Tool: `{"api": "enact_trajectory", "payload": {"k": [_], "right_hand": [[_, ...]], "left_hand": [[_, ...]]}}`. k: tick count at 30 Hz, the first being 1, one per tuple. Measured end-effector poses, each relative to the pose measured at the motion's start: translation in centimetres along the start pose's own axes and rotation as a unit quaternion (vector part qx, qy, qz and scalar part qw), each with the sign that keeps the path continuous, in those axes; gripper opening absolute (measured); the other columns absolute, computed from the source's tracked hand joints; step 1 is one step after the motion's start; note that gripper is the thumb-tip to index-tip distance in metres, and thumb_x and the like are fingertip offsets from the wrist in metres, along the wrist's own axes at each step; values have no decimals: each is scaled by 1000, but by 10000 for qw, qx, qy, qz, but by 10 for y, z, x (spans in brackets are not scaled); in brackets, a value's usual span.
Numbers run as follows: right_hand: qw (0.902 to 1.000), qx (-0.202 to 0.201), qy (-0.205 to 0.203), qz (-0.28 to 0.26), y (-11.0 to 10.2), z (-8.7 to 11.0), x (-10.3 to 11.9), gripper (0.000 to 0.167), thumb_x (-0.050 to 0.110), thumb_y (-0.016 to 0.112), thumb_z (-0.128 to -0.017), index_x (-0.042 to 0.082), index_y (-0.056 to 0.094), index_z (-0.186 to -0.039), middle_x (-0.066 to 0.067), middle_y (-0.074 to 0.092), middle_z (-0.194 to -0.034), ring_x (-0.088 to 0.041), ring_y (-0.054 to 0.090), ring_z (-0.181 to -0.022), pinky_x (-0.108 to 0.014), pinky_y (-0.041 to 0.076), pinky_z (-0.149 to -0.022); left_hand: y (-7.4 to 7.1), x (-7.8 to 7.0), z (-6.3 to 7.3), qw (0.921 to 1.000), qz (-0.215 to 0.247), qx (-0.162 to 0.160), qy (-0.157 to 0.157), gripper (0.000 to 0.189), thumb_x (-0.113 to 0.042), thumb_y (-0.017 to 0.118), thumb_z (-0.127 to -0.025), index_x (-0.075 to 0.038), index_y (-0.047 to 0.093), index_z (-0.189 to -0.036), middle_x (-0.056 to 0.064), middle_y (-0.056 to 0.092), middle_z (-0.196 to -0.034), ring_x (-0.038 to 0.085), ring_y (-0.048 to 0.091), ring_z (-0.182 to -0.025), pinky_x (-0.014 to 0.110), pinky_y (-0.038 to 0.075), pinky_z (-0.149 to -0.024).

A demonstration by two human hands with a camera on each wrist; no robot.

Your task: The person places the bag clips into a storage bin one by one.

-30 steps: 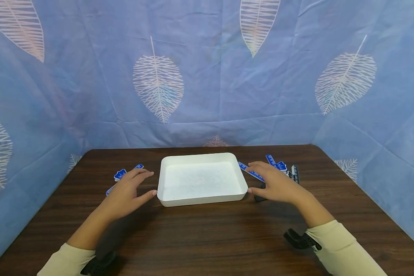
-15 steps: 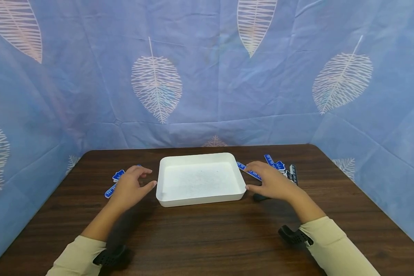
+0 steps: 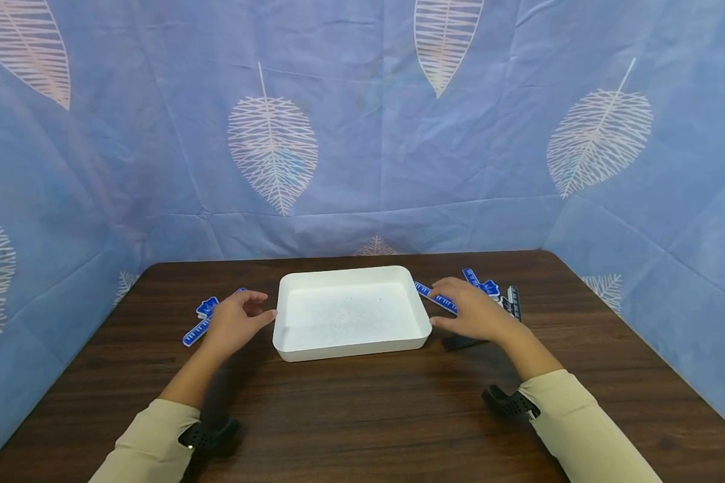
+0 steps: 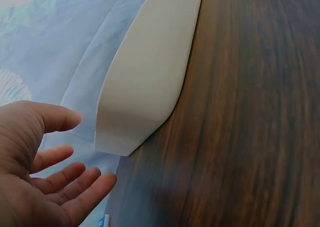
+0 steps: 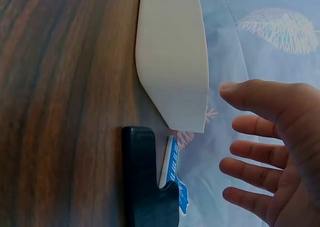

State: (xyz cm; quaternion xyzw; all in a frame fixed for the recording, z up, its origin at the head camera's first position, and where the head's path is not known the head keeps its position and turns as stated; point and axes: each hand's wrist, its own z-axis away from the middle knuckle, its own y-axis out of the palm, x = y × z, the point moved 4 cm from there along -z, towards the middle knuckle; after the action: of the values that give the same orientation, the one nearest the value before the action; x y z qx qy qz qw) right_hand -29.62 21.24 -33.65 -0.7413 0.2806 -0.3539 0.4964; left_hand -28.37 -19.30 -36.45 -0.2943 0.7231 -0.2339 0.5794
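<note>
On the table (image 3: 338, 416), a tray (image 3: 353, 315) lies between the fingers of the left hand (image 3: 234, 327) and right hand (image 3: 470, 312), a ruler-like piece (image 3: 196, 332) left of the left fingers, another piece (image 3: 471, 278) behind the right fingers, a bar (image 3: 458, 343) before the right thumb, and a cloth (image 3: 350, 154) behind everything.

Plain, pale cream sleeves (image 3: 580, 424) and black, curved straps (image 3: 510, 402) with small holes.

Place: screened-off work area, room type unclear | Evidence: blue leaf-print cloth (image 3: 350, 147) surrounding wood-grain table (image 3: 350, 419)
</note>
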Motion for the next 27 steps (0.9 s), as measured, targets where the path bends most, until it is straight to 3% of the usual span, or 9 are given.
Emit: {"api": "enact_trajectory", "payload": {"k": [4,7,11,18,27], "right_hand": [[9999,73,64,34,1,-2,-4,45,24,76,-85,-2,65,-120,-25,55,-131,-43,51,-121,-60,44,-98],[9998,158,92,88,2,-4,-9,46,25,76,-85,-2,64,-120,-25,54,-132,-44,51,-121,-59,44,-98],[9997,199,114,113,3,-4,-16,45,24,76,-84,-2,65,-120,-25,54,-132,-44,51,-121,-59,43,-98],[9998,196,67,29,2,-2,-23,41,22,76,-84,-2,66,-116,-25,56,-128,-43,52,-119,-59,44,-97],[9991,412,54,37,-1,2,-27,40,23,75,-85,-2,66,-116,-27,55,-129,-46,49,-122,-59,43,-98]], "left_hand": [[6,6,-4,9933,882,419,-625,60,-21,73,-88,6,49,-135,27,55,-126,39,60,-107,40,59,-74],[11,9,-7,9764,1565,858,-1215,72,-20,72,-89,5,34,-145,29,45,-134,45,54,-116,40,59,-74],[15,10,-8,9580,1979,1282,-1633,75,-16,68,-91,3,25,-150,30,37,-138,47,49,-122,44,58,-77],[18,11,-9,9369,2588,1641,-1681,72,-5,60,-92,2,20,-152,31,33,-141,48,48,-121,49,57,-80],[21,7,-10,9310,2747,1726,-1670,71,-1,57,-88,3,25,-150,30,38,-139,42,54,-113,50,57,-79]]}}
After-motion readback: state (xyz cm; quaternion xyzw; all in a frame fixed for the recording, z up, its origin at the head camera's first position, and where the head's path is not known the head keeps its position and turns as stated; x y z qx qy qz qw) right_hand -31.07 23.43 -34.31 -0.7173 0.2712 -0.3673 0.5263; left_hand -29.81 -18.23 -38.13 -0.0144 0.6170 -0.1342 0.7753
